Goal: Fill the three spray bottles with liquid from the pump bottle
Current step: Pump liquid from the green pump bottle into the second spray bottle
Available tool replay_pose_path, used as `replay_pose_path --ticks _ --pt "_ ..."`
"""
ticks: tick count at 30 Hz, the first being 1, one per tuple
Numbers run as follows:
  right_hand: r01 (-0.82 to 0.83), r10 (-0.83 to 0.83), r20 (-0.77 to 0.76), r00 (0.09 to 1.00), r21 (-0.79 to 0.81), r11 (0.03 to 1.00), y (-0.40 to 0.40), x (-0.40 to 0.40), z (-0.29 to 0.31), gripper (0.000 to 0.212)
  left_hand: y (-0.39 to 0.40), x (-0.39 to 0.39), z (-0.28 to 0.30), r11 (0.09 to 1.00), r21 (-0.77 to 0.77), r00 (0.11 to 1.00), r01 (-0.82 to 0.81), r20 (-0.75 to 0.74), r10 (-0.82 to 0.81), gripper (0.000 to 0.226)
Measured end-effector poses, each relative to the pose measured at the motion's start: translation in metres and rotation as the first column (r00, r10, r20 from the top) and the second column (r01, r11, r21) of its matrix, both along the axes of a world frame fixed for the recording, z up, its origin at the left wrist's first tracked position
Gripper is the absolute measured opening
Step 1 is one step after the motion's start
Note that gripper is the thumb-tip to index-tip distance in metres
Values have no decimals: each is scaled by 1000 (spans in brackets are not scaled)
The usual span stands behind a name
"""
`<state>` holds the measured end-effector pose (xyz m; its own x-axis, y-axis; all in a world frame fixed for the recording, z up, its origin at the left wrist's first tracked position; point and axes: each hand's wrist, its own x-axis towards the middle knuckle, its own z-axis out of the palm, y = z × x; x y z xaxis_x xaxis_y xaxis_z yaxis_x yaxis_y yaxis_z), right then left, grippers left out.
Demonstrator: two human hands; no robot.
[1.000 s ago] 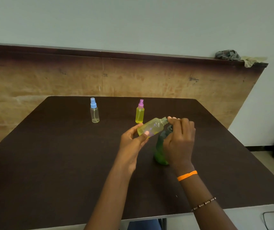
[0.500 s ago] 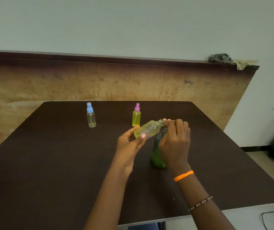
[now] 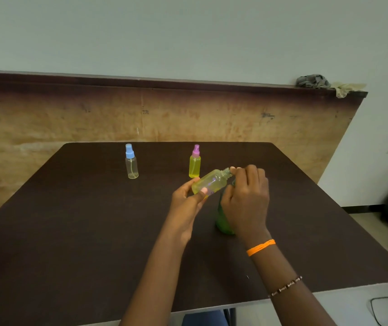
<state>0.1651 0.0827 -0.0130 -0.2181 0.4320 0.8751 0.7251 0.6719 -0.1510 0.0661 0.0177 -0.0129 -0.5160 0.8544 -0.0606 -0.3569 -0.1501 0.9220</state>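
Nothing has really shifted in the past second. Your left hand (image 3: 189, 203) still grips the tilted, uncapped spray bottle (image 3: 209, 183), its fingers curled round it. Your right hand (image 3: 247, 198) stays over the green pump bottle (image 3: 222, 222) on the worktop (image 3: 70, 231), apparently pumping; whether it presses or grips, I can't tell. Farther back, the purple-capped bottle (image 3: 194, 162) looks full and the blue-capped bottle (image 3: 131, 162) nearly empty.

A dark brown table (image 3: 75, 231) carries a clear bottle (image 3: 132, 169) capped blue, a yellow bottle (image 3: 194, 167) capped pink, and a green pump bottle (image 3: 222, 222); an orange band (image 3: 260, 247) rings one wrist.
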Motion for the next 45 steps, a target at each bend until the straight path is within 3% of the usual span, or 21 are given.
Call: replay_pose_path --ticks 6,12,20,26,33,39,45 --pt "-126 124 -25 992 -108 986 0 8 29 21 -2 0 2 1000 1 1000 -11 5 11 38" --pt "-184 173 -154 973 -61 981 3 5 -5 39 -1 -1 3 1000 -7 1000 -6 8 6 37" --pt "-207 191 -106 976 -160 965 0 7 20 38 -2 -1 2 1000 1 1000 -22 19 21 40" --pt "-140 129 -128 983 -82 987 1 0 -4 40 0 -2 -1 1000 -12 1000 -19 15 19 41" --pt "-191 182 -82 980 -111 975 4 5 22 30 -3 -1 2 1000 12 999 -20 26 20 40" --pt "-175 185 -175 967 73 982 12 2 -9 29 -1 -2 0 1000 -6 1000 -15 21 15 40" --pt "-206 202 -82 976 -41 978 6 7 17 40 -2 -3 1 1000 -2 999 -23 22 23 41"
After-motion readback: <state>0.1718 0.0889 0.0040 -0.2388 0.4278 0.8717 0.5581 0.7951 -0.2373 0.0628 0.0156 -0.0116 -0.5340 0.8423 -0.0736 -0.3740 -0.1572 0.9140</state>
